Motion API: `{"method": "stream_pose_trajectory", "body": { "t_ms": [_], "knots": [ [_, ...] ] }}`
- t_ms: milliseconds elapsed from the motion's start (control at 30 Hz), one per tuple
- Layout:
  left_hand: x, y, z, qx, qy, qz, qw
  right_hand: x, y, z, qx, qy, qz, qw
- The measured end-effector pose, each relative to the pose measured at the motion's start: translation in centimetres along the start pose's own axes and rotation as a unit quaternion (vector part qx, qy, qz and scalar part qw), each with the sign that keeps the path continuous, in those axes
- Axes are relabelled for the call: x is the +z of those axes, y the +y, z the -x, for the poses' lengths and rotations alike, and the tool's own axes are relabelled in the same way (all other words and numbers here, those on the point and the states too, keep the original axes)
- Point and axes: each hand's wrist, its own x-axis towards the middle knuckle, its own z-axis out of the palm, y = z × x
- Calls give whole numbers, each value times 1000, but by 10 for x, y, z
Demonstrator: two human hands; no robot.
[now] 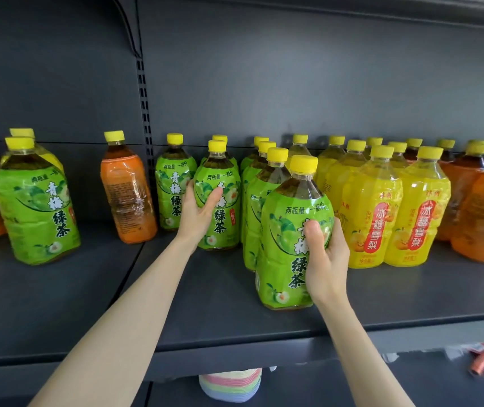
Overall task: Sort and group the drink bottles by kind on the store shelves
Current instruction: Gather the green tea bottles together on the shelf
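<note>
The green tea bottle (292, 242) nearest the shelf's front edge stood at the head of a row of green bottles (259, 183) running back to the rear panel, and the right hand (324, 257) was wrapped around its lower right side, thumb across the label. A second green tea bottle (218, 201) stood further back and to the left, with the left hand (198, 212) clasped on its left flank, fingers curled round the front. Both bottles appeared to rest on the shelf (88, 289); whether either was lifted clear I could not tell.

Just right of the green row stood the yellow pear drinks (396, 207), packed close, and beyond them orange bottles (478, 207). To the left, a lone orange bottle (127, 189) stood by itself, well apart from its kind, and two more green bottles (36, 201) waited at the far left.

The risk, to my eye, lay in working two tall bottles at once. The front one sat close to the shelf lip, so a careless tug could tip it off. The one in the left hand had a neighbour (174, 183) just beside it, and sliding it sideways might knock that over.
</note>
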Motion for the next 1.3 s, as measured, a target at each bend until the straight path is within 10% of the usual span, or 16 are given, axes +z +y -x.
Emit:
{"method": "stream_pose_trajectory", "body": {
  "t_ms": [1000, 1167, 1300],
  "knots": [
    [-1, 17, 26, 2, 16, -83, 996, 1, 0, 4, 14, 7, 28, 999],
    [-10, 43, 75, 41, 69, 36, 996, 13, -4, 15, 15, 1, 11, 1000],
    [-5, 58, 114, 60, -50, 151, 986, 36, -10, 26, 56, -30, 31, 997]
  ]
}}
